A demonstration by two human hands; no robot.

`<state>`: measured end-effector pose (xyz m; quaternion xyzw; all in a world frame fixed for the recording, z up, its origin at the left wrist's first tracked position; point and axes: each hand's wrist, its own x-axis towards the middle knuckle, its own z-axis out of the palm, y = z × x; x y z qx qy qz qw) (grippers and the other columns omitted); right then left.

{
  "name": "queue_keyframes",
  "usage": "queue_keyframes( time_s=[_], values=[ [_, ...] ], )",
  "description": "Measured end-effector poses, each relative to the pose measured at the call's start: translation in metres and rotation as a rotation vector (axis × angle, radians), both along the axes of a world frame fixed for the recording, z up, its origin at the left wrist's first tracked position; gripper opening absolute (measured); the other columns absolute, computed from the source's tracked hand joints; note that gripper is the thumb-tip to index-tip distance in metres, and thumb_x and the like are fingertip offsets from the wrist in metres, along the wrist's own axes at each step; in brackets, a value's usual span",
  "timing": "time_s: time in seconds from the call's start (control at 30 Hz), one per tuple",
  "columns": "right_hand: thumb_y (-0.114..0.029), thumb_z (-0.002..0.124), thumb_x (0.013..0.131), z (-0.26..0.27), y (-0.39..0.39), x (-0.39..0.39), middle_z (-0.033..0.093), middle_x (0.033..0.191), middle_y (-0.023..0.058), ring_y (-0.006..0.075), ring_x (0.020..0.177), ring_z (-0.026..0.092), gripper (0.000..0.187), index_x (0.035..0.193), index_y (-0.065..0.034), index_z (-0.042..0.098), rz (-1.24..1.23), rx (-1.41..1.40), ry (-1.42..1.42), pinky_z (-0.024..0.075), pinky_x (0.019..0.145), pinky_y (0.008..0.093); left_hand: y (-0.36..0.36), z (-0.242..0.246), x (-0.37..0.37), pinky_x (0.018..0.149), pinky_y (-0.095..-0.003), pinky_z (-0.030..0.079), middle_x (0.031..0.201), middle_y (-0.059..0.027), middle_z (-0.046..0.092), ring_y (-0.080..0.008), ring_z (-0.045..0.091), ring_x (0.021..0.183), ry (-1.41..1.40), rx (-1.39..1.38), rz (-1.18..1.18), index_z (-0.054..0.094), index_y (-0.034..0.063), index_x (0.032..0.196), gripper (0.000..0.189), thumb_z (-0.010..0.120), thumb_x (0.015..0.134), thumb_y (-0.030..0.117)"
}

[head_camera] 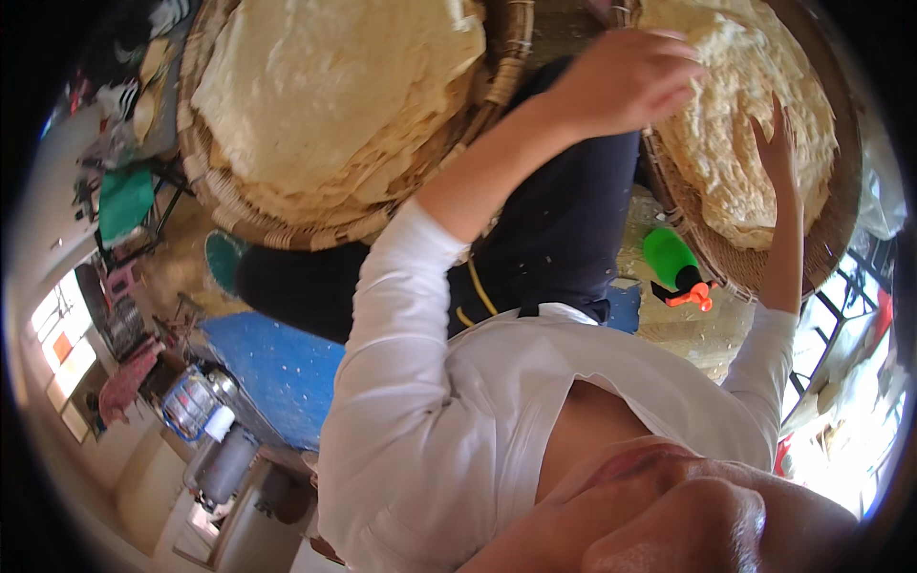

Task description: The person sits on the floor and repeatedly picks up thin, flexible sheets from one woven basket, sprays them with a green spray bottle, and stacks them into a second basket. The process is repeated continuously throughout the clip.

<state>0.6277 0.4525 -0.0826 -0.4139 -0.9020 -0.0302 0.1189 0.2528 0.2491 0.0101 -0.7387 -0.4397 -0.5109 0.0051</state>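
Two round woven baskets are in front of me. The left basket (301, 236) holds a stack of large, thin, pale flatbreads (322, 93). In the right basket (817, 272) lies a pile of wrinkled, bubbly flatbread (731, 193). My left hand (634, 82) is over the near left edge of that pile, its fingers bent; whether anything is pinched between them cannot be seen. My right hand (777, 143) rests at the right part of the pile with its fingers spread.
A green spray bottle (670, 258) with an orange nozzle lies beside the right basket. My dark-trousered legs (566, 222) are between and under the baskets. A blue mat (272, 372) is at left, near a green folding stool (125, 204) and a metal gas cylinder (222, 465).
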Motion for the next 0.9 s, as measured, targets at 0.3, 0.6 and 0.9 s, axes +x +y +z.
queue_keyframes(
  time_s=[0.3, 0.6, 0.9],
  values=[
    [-0.020, 0.062, 0.096, 0.126, -0.129, -0.191, 0.060, 0.135, 0.0075, 0.0279, 0.125, 0.056, 0.041, 0.136, -0.0176, 0.056, 0.124, -0.232, 0.157, 0.0461, 0.104, 0.0402, -0.235, -0.025, -0.223, 0.083, -0.0401, 0.054, 0.110, -0.0115, 0.067, -0.0291, 0.065, 0.099, 0.451, -0.925, 0.557, 0.069, 0.0043, 0.108, 0.026, 0.063, 0.093, 0.025],
    [-0.018, 0.063, 0.094, 0.098, -0.262, -0.393, 0.067, 0.119, 0.0115, 0.0320, 0.107, 0.064, 0.027, 0.119, -0.0094, 0.066, 0.786, -0.451, 0.270, 0.0524, 0.091, 0.0397, -0.269, -0.043, -0.271, 0.076, -0.0403, 0.051, 0.097, -0.0166, 0.066, -0.0324, 0.066, 0.088, 0.096, -1.042, 0.554, 0.065, 0.0000, 0.093, 0.023, 0.060, 0.095, 0.022],
    [-0.032, 0.056, 0.095, 0.048, -0.327, -0.465, 0.067, 0.115, 0.0125, 0.0344, 0.106, 0.063, 0.035, 0.121, -0.0115, 0.064, 0.786, -0.514, -0.151, 0.0502, 0.090, 0.0445, -0.244, -0.016, -0.321, 0.067, -0.0383, 0.052, 0.089, -0.0159, 0.069, -0.0256, 0.067, 0.078, -0.129, -0.940, 0.946, 0.066, 0.0051, 0.103, 0.023, 0.056, 0.099, 0.025]
  ],
)
